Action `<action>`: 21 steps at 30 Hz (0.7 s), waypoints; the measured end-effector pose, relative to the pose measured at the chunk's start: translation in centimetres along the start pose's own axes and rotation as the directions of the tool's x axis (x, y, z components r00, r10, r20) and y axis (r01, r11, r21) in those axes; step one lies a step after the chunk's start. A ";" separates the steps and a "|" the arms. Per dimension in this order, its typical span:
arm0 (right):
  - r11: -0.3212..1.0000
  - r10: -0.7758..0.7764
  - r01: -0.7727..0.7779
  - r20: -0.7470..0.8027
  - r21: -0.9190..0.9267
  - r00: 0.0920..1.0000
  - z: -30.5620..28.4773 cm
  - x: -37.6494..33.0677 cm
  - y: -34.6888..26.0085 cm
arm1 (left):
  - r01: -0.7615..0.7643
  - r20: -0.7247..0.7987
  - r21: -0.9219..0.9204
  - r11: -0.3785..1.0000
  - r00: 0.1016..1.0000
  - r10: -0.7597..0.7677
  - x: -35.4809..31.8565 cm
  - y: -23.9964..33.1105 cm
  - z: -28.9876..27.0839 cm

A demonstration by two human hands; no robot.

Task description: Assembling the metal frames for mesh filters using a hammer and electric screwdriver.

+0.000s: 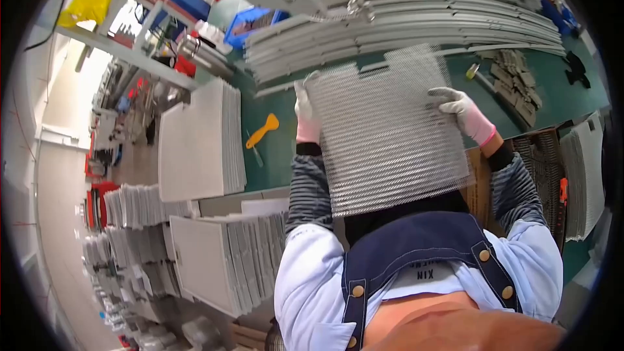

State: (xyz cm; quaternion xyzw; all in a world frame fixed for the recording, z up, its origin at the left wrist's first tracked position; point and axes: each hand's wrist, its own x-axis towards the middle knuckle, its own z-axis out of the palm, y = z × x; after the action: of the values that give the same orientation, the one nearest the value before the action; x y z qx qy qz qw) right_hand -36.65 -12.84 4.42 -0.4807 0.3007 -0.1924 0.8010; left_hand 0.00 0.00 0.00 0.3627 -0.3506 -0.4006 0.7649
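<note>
A silvery metal mesh panel, roughly square with a notch in its far edge, is held tilted in front of my body. My left hand, in a white and pink glove, grips its left edge near the far corner. On the right edge, my right hand is closed in a matching glove, its fingers over the mesh; the thumb is hard to make out. Left of the panel, an orange scraper lies on the green table, beside a thin tool with a clear handle.
Long white metal strips span the table's far side, near a blue bin. Small grey pieces are piled at right. White panels stand stacked at left, with more panels below. Mesh sheets stand at far right.
</note>
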 end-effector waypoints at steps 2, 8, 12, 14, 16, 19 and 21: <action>0.999 0.047 -0.046 -0.062 0.021 0.997 0.6 -2.7 -1.9 | 0.162 -0.129 -0.189 0.968 0.974 -0.188 -1.7 0.6 3.0; 0.998 0.003 -0.001 -0.022 0.060 1.000 3.9 3.1 -0.9 | 0.110 -0.101 -0.127 0.986 0.987 -0.123 1.6 1.9 -3.8; 0.999 -0.034 0.036 0.055 -0.031 0.998 4.2 2.0 -1.1 | 0.067 -0.146 0.026 0.997 0.987 -0.063 0.8 1.1 -3.8; 1.000 -0.022 0.023 0.069 -0.006 0.997 3.3 1.8 -0.1 | 0.060 -0.218 -0.006 0.998 0.974 -0.060 0.3 0.0 -4.6; 0.992 0.033 -0.042 0.071 0.120 0.997 1.9 1.9 1.2 | 0.082 -0.133 0.186 0.979 0.989 -0.058 0.0 0.6 -4.5; 0.994 0.046 -0.051 0.063 0.094 0.997 1.8 1.8 1.6 | 0.091 -0.153 0.300 0.950 0.987 -0.046 -0.8 0.8 -4.0; 0.997 0.006 -0.011 0.059 0.073 0.998 1.6 2.1 2.0 | 0.074 -0.132 0.336 0.939 0.991 -0.031 -0.8 1.1 -3.2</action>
State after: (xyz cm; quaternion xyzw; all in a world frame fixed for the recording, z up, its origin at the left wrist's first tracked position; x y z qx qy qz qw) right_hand -33.97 -12.20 2.61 -0.4551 0.2716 -0.1855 0.8274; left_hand 2.67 2.01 -0.83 0.5228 -0.3563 -0.3311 0.7001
